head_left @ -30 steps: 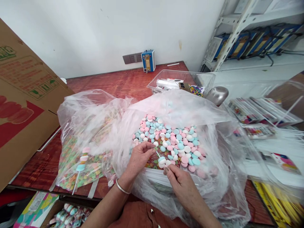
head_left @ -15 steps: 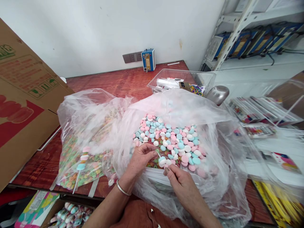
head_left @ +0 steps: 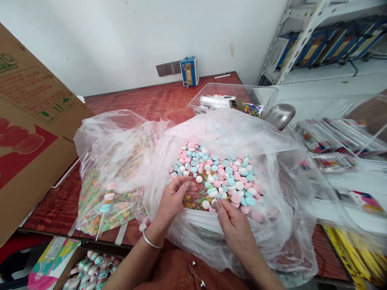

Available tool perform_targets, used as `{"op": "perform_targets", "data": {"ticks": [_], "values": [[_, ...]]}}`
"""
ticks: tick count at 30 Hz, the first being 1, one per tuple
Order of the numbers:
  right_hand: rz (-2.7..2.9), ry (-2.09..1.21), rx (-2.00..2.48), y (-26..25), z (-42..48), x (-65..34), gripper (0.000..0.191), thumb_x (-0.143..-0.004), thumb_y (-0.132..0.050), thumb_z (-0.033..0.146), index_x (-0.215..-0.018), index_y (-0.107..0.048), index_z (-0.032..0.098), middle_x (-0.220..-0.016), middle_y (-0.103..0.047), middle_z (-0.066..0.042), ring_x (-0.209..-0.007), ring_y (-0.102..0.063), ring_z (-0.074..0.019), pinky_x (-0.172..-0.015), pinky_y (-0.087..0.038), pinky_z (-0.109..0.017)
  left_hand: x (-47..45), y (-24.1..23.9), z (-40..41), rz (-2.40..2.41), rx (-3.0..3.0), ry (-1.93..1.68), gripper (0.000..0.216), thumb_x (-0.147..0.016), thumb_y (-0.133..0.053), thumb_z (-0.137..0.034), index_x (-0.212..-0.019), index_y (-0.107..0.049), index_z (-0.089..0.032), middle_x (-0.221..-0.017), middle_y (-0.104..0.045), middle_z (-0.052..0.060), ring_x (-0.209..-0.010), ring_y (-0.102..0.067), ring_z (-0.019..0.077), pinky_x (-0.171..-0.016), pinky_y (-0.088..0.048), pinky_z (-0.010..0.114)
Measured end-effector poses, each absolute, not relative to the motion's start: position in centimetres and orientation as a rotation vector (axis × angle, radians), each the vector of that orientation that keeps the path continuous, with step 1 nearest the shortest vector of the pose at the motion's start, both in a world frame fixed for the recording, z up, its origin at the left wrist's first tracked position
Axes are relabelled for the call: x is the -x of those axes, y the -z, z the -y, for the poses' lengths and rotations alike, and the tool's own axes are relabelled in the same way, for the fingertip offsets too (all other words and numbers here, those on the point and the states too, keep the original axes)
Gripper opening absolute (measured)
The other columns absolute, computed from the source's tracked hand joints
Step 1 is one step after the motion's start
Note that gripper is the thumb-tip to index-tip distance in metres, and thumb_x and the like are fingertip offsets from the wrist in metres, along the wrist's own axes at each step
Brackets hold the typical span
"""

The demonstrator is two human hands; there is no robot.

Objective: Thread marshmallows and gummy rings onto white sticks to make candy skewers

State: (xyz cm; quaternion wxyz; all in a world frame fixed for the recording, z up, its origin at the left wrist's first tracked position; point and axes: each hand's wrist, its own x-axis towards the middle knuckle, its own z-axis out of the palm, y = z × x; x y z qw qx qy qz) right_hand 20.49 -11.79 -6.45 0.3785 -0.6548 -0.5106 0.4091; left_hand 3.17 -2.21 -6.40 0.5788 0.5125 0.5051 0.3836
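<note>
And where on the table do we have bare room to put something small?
Bare table shows behind the left plastic bag, bordered by the cardboard box, wall and blue device. The front is crowded: pastel pieces, right plastic bag, left hand and right hand.

I saw the left hand (head_left: 174, 194) draw away leftward from the candy stick (head_left: 213, 194), whose green ring (head_left: 209, 186) had reached the blue candy (head_left: 212, 190).

Candies (head_left: 231, 182) lie in a plastic bag (head_left: 238, 129), before the tub (head_left: 266, 96), right of the carton (head_left: 33, 133).
</note>
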Motion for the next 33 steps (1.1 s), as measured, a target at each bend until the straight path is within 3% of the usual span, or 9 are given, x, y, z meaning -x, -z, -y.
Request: {"op": "perform_targets", "data": {"ticks": [3,6,13,18,24,33], "values": [[1.236,-1.042,1.698,6.5,12.0,-21.3,0.040,-0.096,-0.038,0.052,-0.076,-0.055,0.021,-0.058,-0.044,0.005,-0.054,-0.041,-0.0134,-0.052,-0.030,-0.023,-1.4,6.1,1.0,-1.374,-1.684,-0.899,0.012,-0.087,-0.060,-0.024,-0.092,-0.069,-0.019,-0.087,-0.069,0.004,-0.081,-0.064,0.0180,-0.075,-0.051,0.032],[1.232,-1.049,1.695,6.5,12.2,-21.7,0.042,-0.095,-0.038,0.053,-0.074,-0.055,0.021,-0.057,-0.043,0.005,-0.052,-0.040,-0.0131,-0.050,-0.030,-0.023,-0.6,6.0,0.6,-1.374,-2.217,-0.688,0.015,-0.088,-0.058,-0.016,-0.083,-0.072,-0.020,-0.087,-0.069,0.005,-0.090,-0.059,0.0203,-0.084,-0.046,0.035],[1.308,-1.062,1.678,6.7,12.1,-21.4,0.041,-0.095,-0.039,0.052,-0.074,-0.057,0.021,-0.056,-0.045,0.005,-0.052,-0.041,-0.0136,-0.051,-0.030,-0.023,-1.4,7.6,1.2,-1.424,-2.585,-0.372,0.018,-0.091,-0.057,-0.018,-0.093,-0.073,-0.025,-0.096,-0.068,0.006,-0.098,-0.053,0.0249,-0.087,-0.041,0.042],[1.399,-1.065,1.676,6.9,12.2,-21.1,0.040,-0.096,-0.038,0.051,-0.073,-0.054,0.022,-0.064,-0.052,0.003,-0.060,-0.048,-0.0148,-0.057,-0.033,-0.023,-1.9,7.2,1.0,-1.450,-2.358,-0.539,0.011,-0.086,-0.060,-0.016,-0.080,-0.069,-0.020,-0.091,-0.068,0.006,-0.094,-0.057,0.0234,-0.087,-0.043,0.039],[1.521,-1.109,1.661,6.8,12.3,-20.1,0.039,-0.099,-0.034,0.047,-0.071,-0.047,0.023,-0.065,-0.053,0.003,-0.062,-0.047,-0.0145,-0.059,-0.030,-0.023,-2.9,6.0,1.2,-1.329,-1.484,-0.763,0.009,-0.078,-0.067,-0.026,-0.078,-0.065,-0.018,-0.072,-0.067,0.001,-0.066,-0.060,0.0146,-0.063,-0.046,0.026],[1.579,-1.029,1.720,7.3,12.2,-20.0,0.040,-0.099,-0.033,0.045,-0.072,-0.050,0.023,-0.063,-0.054,0.003,-0.059,-0.048,-0.0146,-0.057,-0.031,-0.023,-3.9,6.4,2.1,-1.144,-1.250,-0.766,0.016,-0.071,-0.074,-0.027,-0.076,-0.065,-0.016,-0.071,-0.066,0.001,-0.065,-0.059,0.0130,-0.061,-0.046,0.024]]}}
